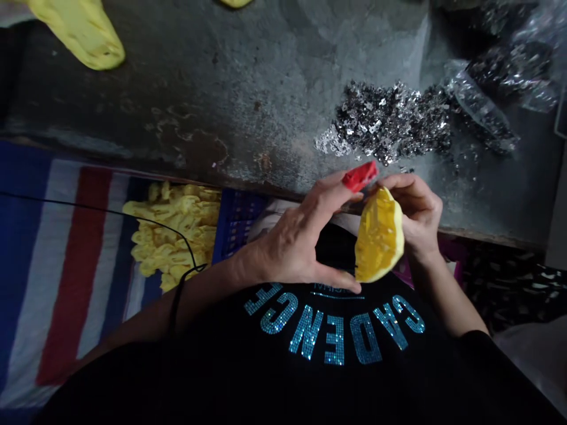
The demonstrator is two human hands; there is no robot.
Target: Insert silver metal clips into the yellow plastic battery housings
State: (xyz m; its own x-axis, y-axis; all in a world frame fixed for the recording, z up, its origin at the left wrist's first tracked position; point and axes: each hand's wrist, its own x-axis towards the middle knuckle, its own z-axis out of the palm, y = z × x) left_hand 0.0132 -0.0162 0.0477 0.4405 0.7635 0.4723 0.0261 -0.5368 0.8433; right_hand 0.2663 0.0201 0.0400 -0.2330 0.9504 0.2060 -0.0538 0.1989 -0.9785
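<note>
Yellow pieces (175,236) heaped at left, then blue lattice plastic (234,218); here's the left hand (295,239), spread wide, red wrap (361,176) on one finger, thumb at the lower tip of a glossy yellow piece (376,239), up between both hands; metal bits (394,121) beyond on the bench (266,88), and the right hand (419,212) gripping that piece's edge

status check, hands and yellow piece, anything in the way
Right hand holding yellow piece. Left hand spread, thumb at its lower edge. Metal bits heaped beyond, not blocking.
</note>
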